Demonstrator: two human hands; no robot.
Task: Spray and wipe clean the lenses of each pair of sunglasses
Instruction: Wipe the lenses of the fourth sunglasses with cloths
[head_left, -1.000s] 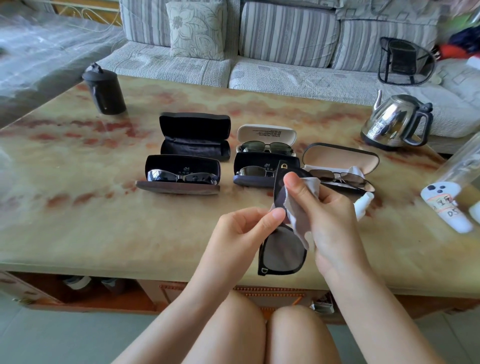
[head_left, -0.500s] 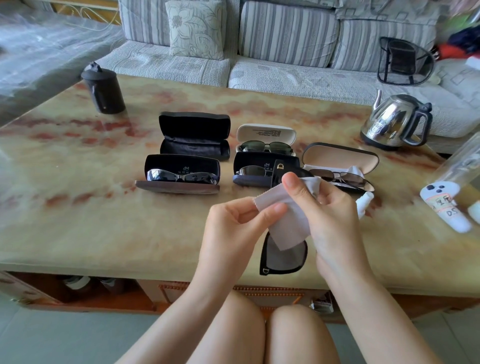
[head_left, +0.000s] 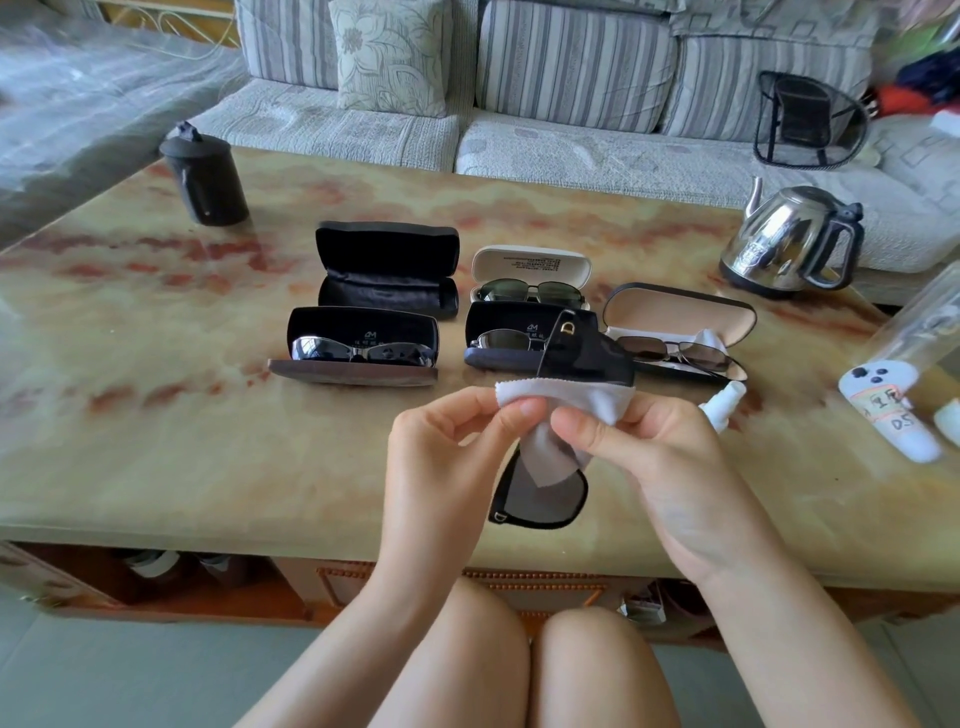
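A soft white cloth (head_left: 582, 402) drapes black-framed, grey-lensed sunglasses (head_left: 545, 501).
The left hand (head_left: 441, 467) and right hand (head_left: 670, 467) pinch it; the bare lens is at 6 o'clock.

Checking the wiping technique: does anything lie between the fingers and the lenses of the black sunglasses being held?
Only the white cloth. The left hand and right hand both pinch it over the middle of the black sunglasses, so it separates them from the frame, as wiping needs. The lower lens hangs partly uncovered.

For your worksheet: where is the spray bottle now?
Head view, right of centre: the spray bottle lies between the right hand and the tan-lined case.
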